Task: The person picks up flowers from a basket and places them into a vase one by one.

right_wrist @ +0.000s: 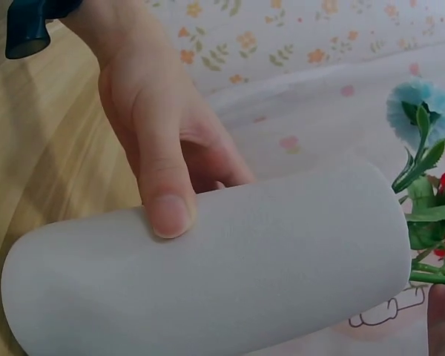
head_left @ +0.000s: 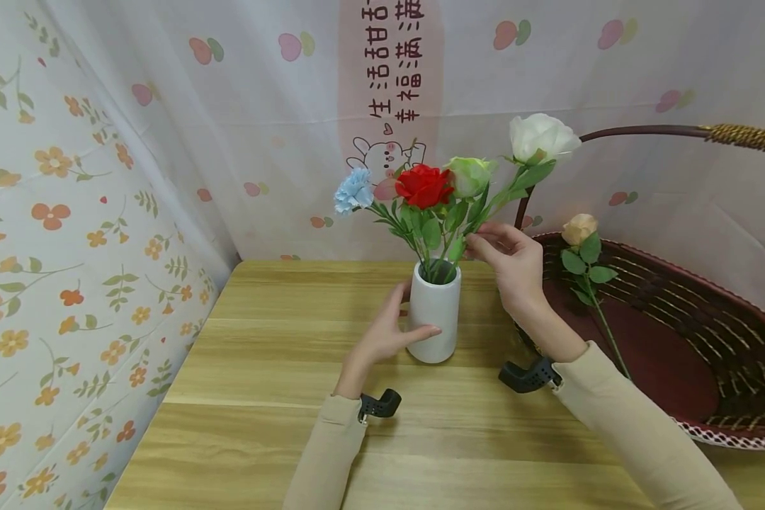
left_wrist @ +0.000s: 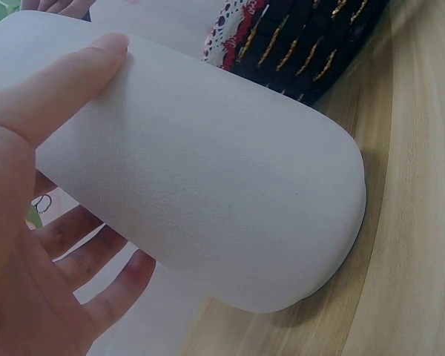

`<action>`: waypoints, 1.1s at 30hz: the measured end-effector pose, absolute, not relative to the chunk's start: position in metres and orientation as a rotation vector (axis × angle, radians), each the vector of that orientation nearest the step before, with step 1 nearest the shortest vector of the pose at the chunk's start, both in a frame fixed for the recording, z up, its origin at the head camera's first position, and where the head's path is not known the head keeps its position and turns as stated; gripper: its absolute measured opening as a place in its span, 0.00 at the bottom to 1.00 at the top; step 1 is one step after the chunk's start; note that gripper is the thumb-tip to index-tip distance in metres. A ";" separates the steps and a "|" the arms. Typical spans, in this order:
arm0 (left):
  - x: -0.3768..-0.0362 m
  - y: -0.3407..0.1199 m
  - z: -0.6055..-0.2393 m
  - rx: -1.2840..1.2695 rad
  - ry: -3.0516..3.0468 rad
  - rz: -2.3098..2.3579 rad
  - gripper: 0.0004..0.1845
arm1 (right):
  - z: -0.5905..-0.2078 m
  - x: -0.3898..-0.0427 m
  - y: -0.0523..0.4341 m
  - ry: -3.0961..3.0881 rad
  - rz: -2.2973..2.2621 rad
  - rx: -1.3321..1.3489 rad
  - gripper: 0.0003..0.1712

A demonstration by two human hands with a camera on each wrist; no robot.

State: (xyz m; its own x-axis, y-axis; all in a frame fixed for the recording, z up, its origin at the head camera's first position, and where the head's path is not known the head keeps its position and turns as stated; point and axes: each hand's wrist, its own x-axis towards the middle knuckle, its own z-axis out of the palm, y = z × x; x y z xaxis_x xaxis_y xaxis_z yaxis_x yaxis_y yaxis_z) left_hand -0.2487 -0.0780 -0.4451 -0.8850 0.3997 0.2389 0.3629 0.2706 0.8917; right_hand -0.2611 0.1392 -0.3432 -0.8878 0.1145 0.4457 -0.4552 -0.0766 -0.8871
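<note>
A white vase point(head_left: 433, 319) stands upright on the wooden table. My left hand point(head_left: 392, 329) grips its side, the thumb across the front and the fingers around the back; the left wrist view shows that thumb on the smooth wall point(left_wrist: 230, 163). Out of the mouth rise a light blue carnation point(head_left: 354, 190), a red rose point(head_left: 424, 186) and a pale green flower point(head_left: 470, 176). A white flower point(head_left: 543, 138) leans out to the right. Just above the rim, my right hand point(head_left: 513, 258) pinches its green stem among the leaves; the fingertips are partly hidden by foliage.
At the right stands a dark woven basket point(head_left: 682, 283) with a tall arched handle point(head_left: 644, 130). A peach rose point(head_left: 579, 230) lies in it, its stem slanting toward the front rim. Patterned cloth point(head_left: 261, 127) hangs behind and at the left of the table point(head_left: 242, 411).
</note>
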 end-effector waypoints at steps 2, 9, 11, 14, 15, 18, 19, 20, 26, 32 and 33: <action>-0.249 -0.078 -0.446 0.743 2.483 1.718 0.49 | -0.344 -0.261 0.138 -1.841 2.004 0.366 0.07; -0.248 -0.079 -0.446 0.754 2.489 1.717 0.49 | -0.351 -0.260 0.135 -1.930 1.967 0.346 0.09; -0.249 -0.079 -0.447 0.759 2.491 1.715 0.49 | -0.352 -0.260 0.134 -1.932 1.966 0.342 0.08; -0.249 -0.079 -0.447 0.761 2.494 1.709 0.49 | -0.355 -0.260 0.134 -1.935 1.969 0.341 0.09; -0.249 -0.079 -0.447 0.761 2.494 1.710 0.49 | -0.355 -0.260 0.134 -1.939 1.969 0.338 0.09; -0.249 -0.078 -0.447 0.767 2.494 1.713 0.49 | -0.358 -0.260 0.134 -1.960 1.950 0.319 0.10; -0.249 -0.078 -0.447 0.770 2.494 1.715 0.49 | -0.358 -0.260 0.133 -1.969 1.935 0.310 0.10; -0.249 -0.078 -0.447 0.773 2.493 1.718 0.49 | -0.359 -0.260 0.133 -1.977 1.919 0.301 0.11; -0.249 -0.078 -0.447 0.776 2.490 1.725 0.48 | -0.362 -0.260 0.130 -2.024 1.860 0.262 0.13; -0.249 -0.078 -0.446 0.777 2.494 1.727 0.49 | -0.368 -0.258 0.128 -2.043 1.867 0.248 0.13; -0.249 -0.079 -0.446 0.778 2.495 1.728 0.49 | -0.368 -0.258 0.127 -2.033 1.879 0.246 0.13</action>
